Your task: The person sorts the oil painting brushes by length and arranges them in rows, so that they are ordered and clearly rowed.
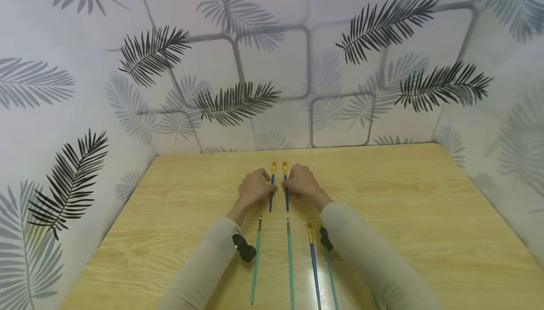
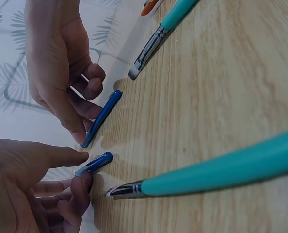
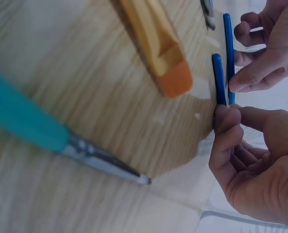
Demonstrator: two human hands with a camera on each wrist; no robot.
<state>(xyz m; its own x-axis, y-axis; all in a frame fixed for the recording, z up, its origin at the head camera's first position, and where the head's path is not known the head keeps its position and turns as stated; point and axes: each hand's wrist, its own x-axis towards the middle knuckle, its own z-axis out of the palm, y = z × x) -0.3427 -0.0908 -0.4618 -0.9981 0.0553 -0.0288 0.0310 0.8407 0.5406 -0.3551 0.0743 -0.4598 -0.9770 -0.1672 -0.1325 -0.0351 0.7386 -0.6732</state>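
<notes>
Near the far side of the table, two short blue paintbrushes lie almost parallel, their orange bristles pointing away. My left hand (image 1: 255,188) pinches the left blue paintbrush (image 1: 271,202) between thumb and fingers; its blue handle (image 2: 101,161) shows in the left wrist view. On the other side, my right hand (image 1: 302,181) pinches the right blue paintbrush (image 1: 286,202), whose handle end (image 3: 218,73) sticks out past the fingertips in the right wrist view. A narrow gap separates the two brushes. Both hands hold them around mid-length, close over the wood.
Closer to me lie a left teal paintbrush (image 1: 256,267), a middle teal paintbrush (image 1: 290,262), a longer blue paintbrush (image 1: 314,267) and another teal paintbrush (image 1: 330,277) partly under my right sleeve. A leaf-patterned wall covering (image 1: 272,125) borders the wooden table (image 1: 403,196).
</notes>
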